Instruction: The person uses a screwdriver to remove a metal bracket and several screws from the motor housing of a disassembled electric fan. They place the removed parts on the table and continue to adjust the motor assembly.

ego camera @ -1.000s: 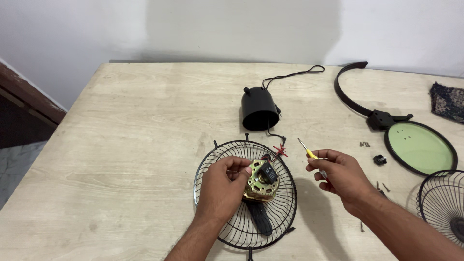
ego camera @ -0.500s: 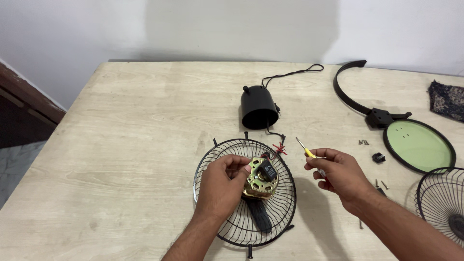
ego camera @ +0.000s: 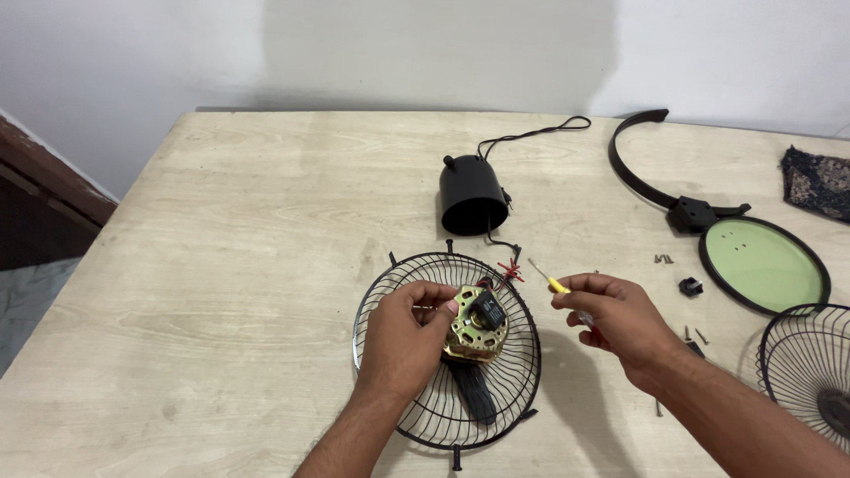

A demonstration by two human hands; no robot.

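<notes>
1. The left hand (ego camera: 403, 341) rests over the left part of a round black wire fan guard (ego camera: 447, 350) lying flat near the front edge of the worktop (ego camera: 248, 265); its fingers (ego camera: 436, 296) are curled and pinched against the left side of the brass-coloured fan motor (ego camera: 474, 327) at the guard's middle; what, if anything, sits between the fingertips cannot be told.
2. The motor sits on the guard, a small black block on its top, red wires (ego camera: 507, 271) coming off its far right side; a black stem runs from it toward the front edge.
3. The right hand (ego camera: 615, 323) hovers just right of the guard; its fingers are closed round a yellow-handled screwdriver (ego camera: 553, 283), whose thin tip points toward the far left, near the red wires.
4. A black motor housing (ego camera: 472, 195) stands behind the guard, its black cord (ego camera: 531, 134) trailing toward the far edge.
5. Toward the right edge lie a curved black bracket (ego camera: 633, 173), a green disc with a black rim (ego camera: 763, 264), a second wire guard (ego camera: 810, 372), a few loose screws (ego camera: 663, 259) and a dark patterned cloth (ego camera: 816, 181).
</notes>
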